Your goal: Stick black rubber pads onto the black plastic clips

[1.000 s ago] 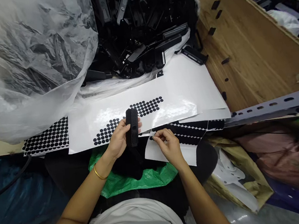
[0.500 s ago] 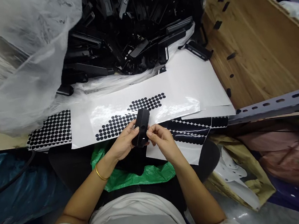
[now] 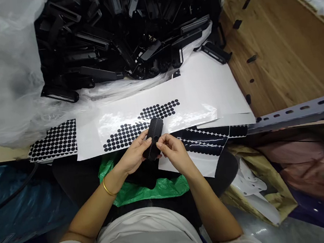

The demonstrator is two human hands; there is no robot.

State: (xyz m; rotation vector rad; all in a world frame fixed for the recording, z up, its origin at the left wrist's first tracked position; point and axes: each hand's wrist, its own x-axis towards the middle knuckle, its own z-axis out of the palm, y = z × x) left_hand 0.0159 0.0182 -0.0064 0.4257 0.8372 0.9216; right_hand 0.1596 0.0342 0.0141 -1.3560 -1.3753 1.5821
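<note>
- Left hand [image 3: 132,157] clamps a carbon-textured black part [image 3: 156,128], tilted, thumb on top, across the near edge of the dotted white sheet [image 3: 132,109] as I see it from afar.
- Right hand [image 3: 174,151], a second ago at the smaller sheet [image 3: 200,162] just nearer than the dotted white sheet, now meets the part's right side, thumb and forefinger drawn close; I cannot tell whether they grip anything.
- I read the shift as work passing from sheet to part, both hands together at one spot.
- Plastic sheeting [image 3: 4,78], left of and beyond the dotted white sheet, has drawn back, baring more of the pile of black parts [image 3: 134,29] beyond it; I judge that pile easier to reach.
</note>
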